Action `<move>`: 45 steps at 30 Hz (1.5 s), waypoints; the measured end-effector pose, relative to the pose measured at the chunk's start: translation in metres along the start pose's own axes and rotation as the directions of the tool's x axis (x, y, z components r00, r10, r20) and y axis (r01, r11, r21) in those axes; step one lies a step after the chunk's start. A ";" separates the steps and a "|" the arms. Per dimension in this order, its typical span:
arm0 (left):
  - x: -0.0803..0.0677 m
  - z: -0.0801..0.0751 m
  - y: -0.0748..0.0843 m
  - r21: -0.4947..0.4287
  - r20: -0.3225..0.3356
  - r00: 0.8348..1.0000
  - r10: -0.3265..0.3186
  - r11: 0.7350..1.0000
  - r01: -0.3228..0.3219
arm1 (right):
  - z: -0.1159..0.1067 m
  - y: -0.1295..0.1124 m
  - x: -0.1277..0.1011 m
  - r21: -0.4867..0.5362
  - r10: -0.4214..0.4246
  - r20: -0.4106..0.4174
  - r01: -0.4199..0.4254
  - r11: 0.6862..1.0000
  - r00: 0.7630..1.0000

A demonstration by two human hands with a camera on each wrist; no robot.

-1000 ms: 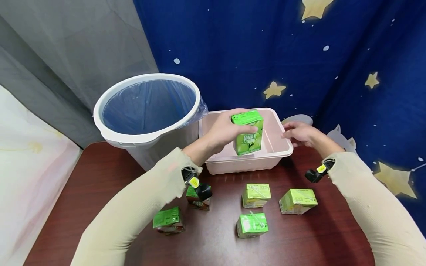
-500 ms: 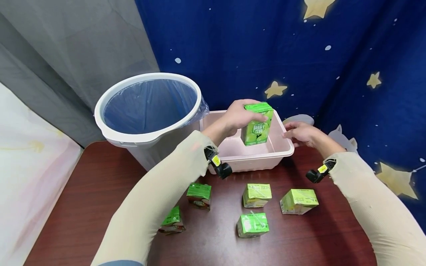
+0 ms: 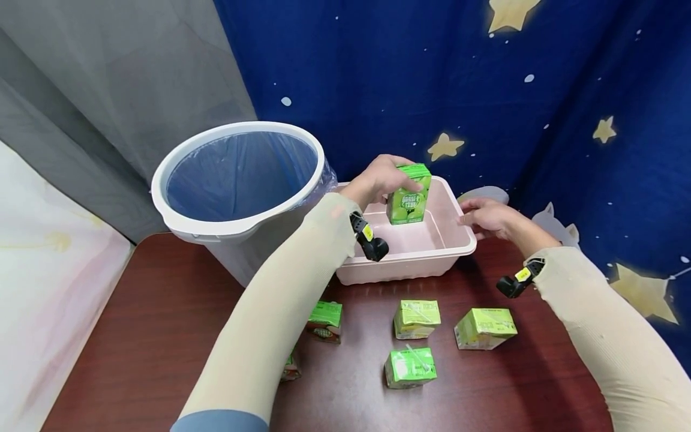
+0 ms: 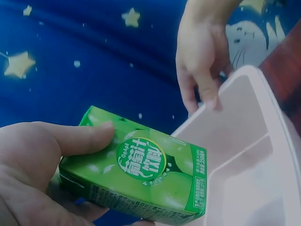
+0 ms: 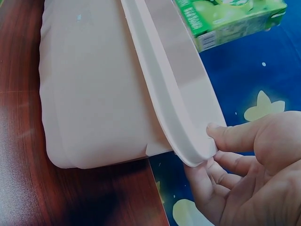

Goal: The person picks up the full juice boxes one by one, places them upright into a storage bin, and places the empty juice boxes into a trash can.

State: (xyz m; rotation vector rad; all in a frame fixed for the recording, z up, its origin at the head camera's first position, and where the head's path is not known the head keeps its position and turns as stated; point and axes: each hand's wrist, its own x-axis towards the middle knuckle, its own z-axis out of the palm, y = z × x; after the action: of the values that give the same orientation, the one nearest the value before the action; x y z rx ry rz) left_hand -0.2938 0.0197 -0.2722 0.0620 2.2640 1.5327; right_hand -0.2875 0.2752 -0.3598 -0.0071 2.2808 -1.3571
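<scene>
Juice is what the green box (image 3: 408, 195) holds, going by the grapes drawn on its front, and the left hand (image 3: 378, 177) grips it with the thumb on one side and the fingers round the other. The box is up in the air over the pink tub (image 3: 453, 243), and it does not touch the tub. In the left wrist view the box (image 4: 141, 169) lies tipped in the left hand (image 4: 33, 174), with the thumb pressed on its label. The right hand (image 3: 486, 216) holds the far right corner of the tub; in the right wrist view the thumb sits on top of the rim (image 5: 188, 117) and the fingers (image 5: 221, 179) curl under it. The tub sits on the dark red surface (image 3: 135, 336), just beside a white bin (image 3: 183, 223) with a blue bag (image 3: 237, 174) inside. Nearer to the person, more green boxes (image 3: 415, 318) lie on the surface. One of them, near the left arm, is partly hidden, so I cannot tell how it lies. A blue cloth with yellow stars (image 3: 445, 145) hangs behind.
</scene>
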 end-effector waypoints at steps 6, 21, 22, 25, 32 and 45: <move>0.018 -0.003 -0.005 0.033 0.024 0.999 0.036 0.999 -0.037 | -0.001 0.000 0.000 0.007 -0.004 -0.005 0.004 1.000 1.000; 0.057 0.003 -0.031 0.203 -0.017 0.997 0.072 0.977 -0.067 | -0.003 0.001 -0.002 0.017 -0.003 -0.003 0.003 1.000 1.000; 0.059 0.004 -0.033 0.204 -0.014 0.998 0.067 0.977 -0.063 | -0.003 0.001 -0.002 0.016 -0.002 -0.003 0.002 1.000 1.000; 0.065 0.008 -0.043 0.227 -0.006 0.997 0.072 0.972 -0.069 | -0.002 0.001 -0.002 0.021 0.001 -0.004 -0.001 1.000 1.000; 0.077 0.018 -0.065 0.246 -0.094 0.988 0.122 0.964 -0.096 | -0.001 0.002 -0.002 0.026 -0.001 -0.005 0.001 1.000 1.000; 0.085 0.021 -0.087 0.106 -0.069 0.997 -0.016 0.994 0.023 | 0.001 0.000 -0.001 0.025 -0.005 0.007 0.004 1.000 1.000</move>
State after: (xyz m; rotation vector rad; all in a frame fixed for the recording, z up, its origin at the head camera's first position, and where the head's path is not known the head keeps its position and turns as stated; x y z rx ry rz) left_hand -0.3486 0.0257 -0.3833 0.0177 2.3917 1.4230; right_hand -0.2861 0.2744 -0.3604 -0.0090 2.2592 -1.3852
